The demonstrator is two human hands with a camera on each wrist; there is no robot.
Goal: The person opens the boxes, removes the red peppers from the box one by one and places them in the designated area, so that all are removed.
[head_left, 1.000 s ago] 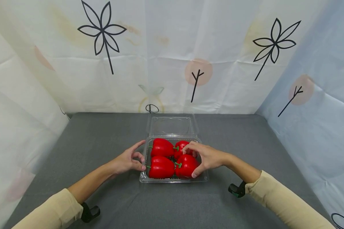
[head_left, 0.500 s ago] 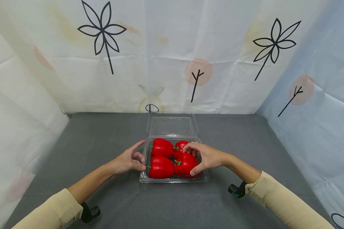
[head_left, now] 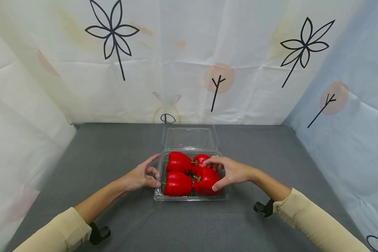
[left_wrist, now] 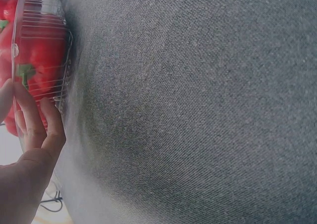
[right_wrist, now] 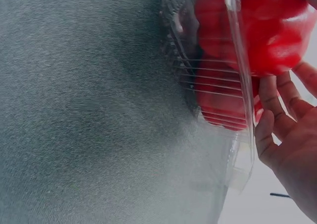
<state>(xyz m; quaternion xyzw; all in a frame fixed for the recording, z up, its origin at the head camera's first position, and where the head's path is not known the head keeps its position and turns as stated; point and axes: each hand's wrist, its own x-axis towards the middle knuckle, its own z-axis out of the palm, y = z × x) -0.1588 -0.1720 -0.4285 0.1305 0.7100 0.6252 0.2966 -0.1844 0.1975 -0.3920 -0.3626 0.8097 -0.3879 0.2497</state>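
A clear plastic clamshell container point(head_left: 190, 198) lies with its lid folded back on the grey table, holding several red bell peppers. My left hand point(head_left: 141, 176) is at its left side, thumb and fingers pinching the rim; the left wrist view shows fingertips point(left_wrist: 30, 120) against the ribbed wall. My right hand point(head_left: 231, 171) grips the front right bell pepper point(head_left: 206, 183) between thumb and fingers. In the right wrist view that pepper point(right_wrist: 272, 30) bulges above the rim. Behind it another pepper point(head_left: 200, 159) is partly covered by the right fingers. Two more peppers, front left point(head_left: 177, 184) and back left point(head_left: 178, 162), lie on their sides.
The open lid point(head_left: 190, 137) reaches back toward the white patterned cloth point(head_left: 252, 101) that hangs behind the table. Similar cloth stands at both sides. Grey table surface point(head_left: 189, 227) spreads around the container.
The front right pepper has risen and turned slightly in my right hand, its stem now higher. The right hand has shifted a little rightward; the left hand keeps its place.
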